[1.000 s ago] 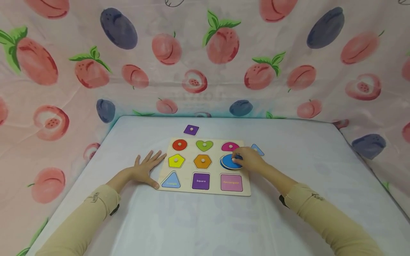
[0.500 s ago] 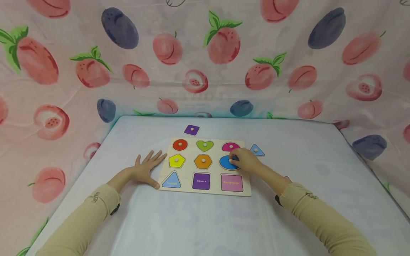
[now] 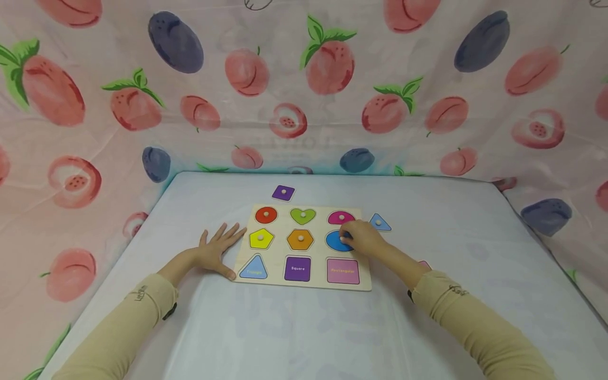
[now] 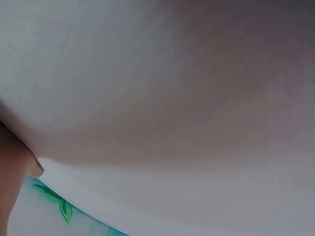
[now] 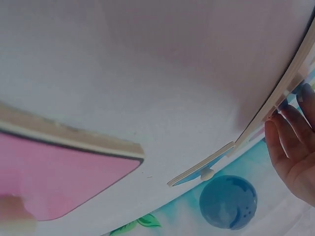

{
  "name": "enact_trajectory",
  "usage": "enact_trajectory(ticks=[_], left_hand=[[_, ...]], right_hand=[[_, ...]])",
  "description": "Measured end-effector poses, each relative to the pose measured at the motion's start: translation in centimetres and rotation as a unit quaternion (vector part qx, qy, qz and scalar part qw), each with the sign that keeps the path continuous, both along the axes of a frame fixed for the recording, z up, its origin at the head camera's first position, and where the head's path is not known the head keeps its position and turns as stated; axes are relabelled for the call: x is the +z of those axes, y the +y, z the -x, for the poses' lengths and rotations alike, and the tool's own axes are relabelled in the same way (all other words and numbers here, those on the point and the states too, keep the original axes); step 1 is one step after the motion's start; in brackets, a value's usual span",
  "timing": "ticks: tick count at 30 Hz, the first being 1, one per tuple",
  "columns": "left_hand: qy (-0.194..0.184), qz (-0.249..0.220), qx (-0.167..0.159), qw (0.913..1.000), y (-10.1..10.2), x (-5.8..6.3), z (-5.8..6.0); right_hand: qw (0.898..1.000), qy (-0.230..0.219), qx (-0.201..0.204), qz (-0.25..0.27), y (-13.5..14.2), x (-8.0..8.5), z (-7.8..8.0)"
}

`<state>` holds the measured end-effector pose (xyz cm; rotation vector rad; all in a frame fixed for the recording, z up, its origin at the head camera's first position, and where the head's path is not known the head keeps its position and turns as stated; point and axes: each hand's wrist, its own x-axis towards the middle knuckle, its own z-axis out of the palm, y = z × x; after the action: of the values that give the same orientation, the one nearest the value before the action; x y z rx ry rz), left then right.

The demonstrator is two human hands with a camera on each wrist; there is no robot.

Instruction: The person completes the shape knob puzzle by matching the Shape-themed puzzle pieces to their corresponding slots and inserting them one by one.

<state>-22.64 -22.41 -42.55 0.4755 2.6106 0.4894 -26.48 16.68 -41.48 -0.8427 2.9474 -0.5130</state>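
Observation:
A wooden shape-puzzle board [image 3: 276, 261] lies on the table, with knobbed pieces in its upper two rows. My right hand [image 3: 366, 237] pinches the knob of the blue oval piece [image 3: 335, 240], which sits in the right end of the middle row; the fingers hide its right part. In the right wrist view, that hand [image 5: 295, 152] is at the board's edge with fingers bent down onto it. My left hand [image 3: 215, 252] lies with fingers spread at the board's left edge, fingertips and thumb against it. Along the bottom row, the triangle, square and rectangle slots [image 3: 343, 271] show their printed words.
A purple square piece [image 3: 283, 192] lies behind the board. Just right of the board is a light blue triangle piece [image 3: 379, 222]. A pink piece [image 5: 74, 177] lies near the right forearm, mostly hidden by it in the head view. Fruit-patterned cloth [image 3: 323, 132] rises behind the table.
The blue oval piece, earlier tilted over its slot and off to one side, has dropped into it. The right hand shifted slightly left with it. My left hand stays put.

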Motion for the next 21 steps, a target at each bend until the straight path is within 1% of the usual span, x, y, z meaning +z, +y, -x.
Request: enact_trajectory(ticks=[7, 13, 21], left_hand=[[-0.003, -0.001, 0.005, 1.0000, 0.15, 0.15, -0.05], [-0.002, -0.001, 0.004, 1.0000, 0.00, 0.12, -0.03], [-0.008, 0.000, 0.004, 1.0000, 0.13, 0.06, -0.03]], right_hand=[[1.000, 0.014, 0.013, -0.006, -0.15, 0.24, 0.30], [0.999, 0.007, 0.028, -0.023, -0.32, 0.85, 0.73], [0.999, -0.004, 0.021, -0.031, -0.22, 0.84, 0.66]])
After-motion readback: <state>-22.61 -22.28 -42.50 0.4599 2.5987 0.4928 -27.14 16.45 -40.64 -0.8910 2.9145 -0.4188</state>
